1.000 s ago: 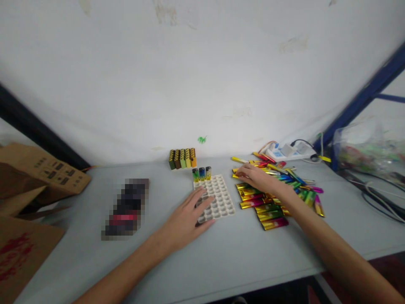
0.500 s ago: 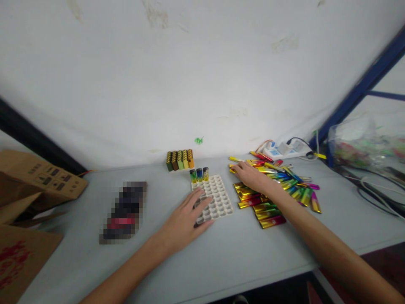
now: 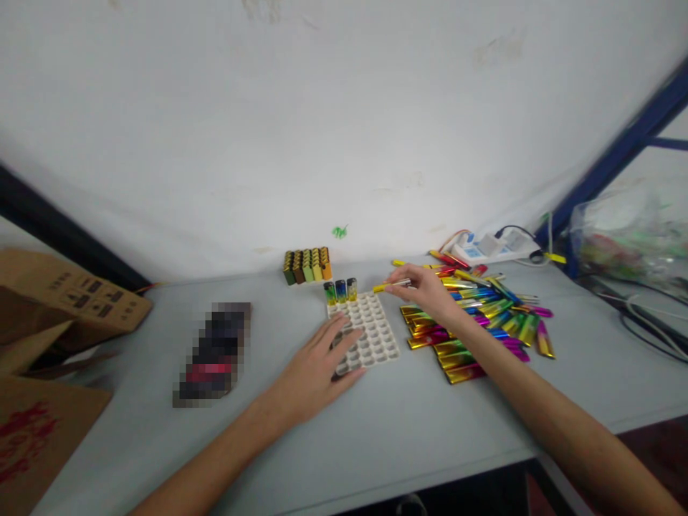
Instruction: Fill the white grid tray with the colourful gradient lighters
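Observation:
A white plastic tray (image 3: 370, 331) with rows of round holes lies on the table. Three lighters (image 3: 340, 291) stand upright in its far row, at the left. My left hand (image 3: 314, 365) rests flat over the tray's near left part, fingers spread and holding nothing. Just beyond the tray's far right corner, my right hand (image 3: 424, 290) pinches a slim yellow lighter (image 3: 380, 287) that points left; its far end is hidden by the fingers. Beneath and beyond my right forearm spreads a pile of shiny metallic lighters (image 3: 489, 308) in gold, red, green, blue and purple.
A block of upright lighters (image 3: 307, 266) stands near the wall. A white power strip (image 3: 497, 247) with cables lies behind the pile. Cardboard boxes (image 3: 75, 290) occupy the left, near a blurred-out dark object (image 3: 212, 355). A clear plastic bag (image 3: 634, 236) sits at the far right.
My right hand has lifted off the far left side of the pile with a lighter and moved slightly left toward the tray. My left hand stays on the tray.

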`<state>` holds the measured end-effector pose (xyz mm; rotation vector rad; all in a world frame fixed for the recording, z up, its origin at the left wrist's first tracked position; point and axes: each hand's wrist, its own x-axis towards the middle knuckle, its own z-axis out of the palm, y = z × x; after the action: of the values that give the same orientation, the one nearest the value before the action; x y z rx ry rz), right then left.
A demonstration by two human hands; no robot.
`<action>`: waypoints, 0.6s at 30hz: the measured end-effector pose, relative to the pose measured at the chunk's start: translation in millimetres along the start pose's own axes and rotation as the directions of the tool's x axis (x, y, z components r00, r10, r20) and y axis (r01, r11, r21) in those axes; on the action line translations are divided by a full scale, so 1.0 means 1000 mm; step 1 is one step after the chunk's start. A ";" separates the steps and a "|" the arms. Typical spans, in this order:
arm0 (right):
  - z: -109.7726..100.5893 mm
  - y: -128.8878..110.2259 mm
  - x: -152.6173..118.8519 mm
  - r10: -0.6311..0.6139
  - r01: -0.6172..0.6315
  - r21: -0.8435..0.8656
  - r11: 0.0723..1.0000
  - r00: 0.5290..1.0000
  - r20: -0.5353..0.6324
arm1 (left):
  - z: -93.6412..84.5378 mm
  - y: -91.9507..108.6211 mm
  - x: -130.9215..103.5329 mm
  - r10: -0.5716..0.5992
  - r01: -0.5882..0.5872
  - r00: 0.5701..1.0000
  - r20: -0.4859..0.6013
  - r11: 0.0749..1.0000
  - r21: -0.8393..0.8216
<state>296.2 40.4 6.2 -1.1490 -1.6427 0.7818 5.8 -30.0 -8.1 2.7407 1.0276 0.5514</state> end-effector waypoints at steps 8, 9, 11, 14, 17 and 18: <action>0.018 -0.030 -0.013 0.192 -0.216 0.199 0.956 0.972 0.136 | 0.002 -0.001 -0.001 0.005 -0.005 1.000 -0.007 1.000 0.014; 0.019 -0.031 -0.014 0.219 -0.253 0.189 0.949 0.959 0.181 | 0.002 -0.001 -0.001 0.005 -0.005 1.000 -0.007 1.000 0.014; 0.021 -0.033 -0.016 0.263 -0.315 0.174 0.933 0.927 0.268 | 0.002 -0.001 -0.001 0.004 -0.003 1.000 -0.010 1.000 0.012; 0.024 -0.033 -0.017 0.245 -0.308 0.206 0.929 0.927 0.283 | 0.003 -0.001 -0.001 0.002 -0.002 1.000 -0.014 1.000 0.012; 0.025 -0.033 -0.018 0.183 -0.244 0.218 0.945 0.947 0.264 | 0.003 -0.002 -0.001 0.005 -0.005 1.000 -0.017 1.000 0.016; 0.025 -0.034 -0.018 0.178 -0.240 0.215 0.947 0.945 0.273 | 0.003 -0.002 -0.001 0.007 -0.007 1.000 -0.020 1.000 0.016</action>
<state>263.1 11.8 21.3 -1.0928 -1.5845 1.2771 5.4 -29.4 -11.9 2.7596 1.0315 0.5752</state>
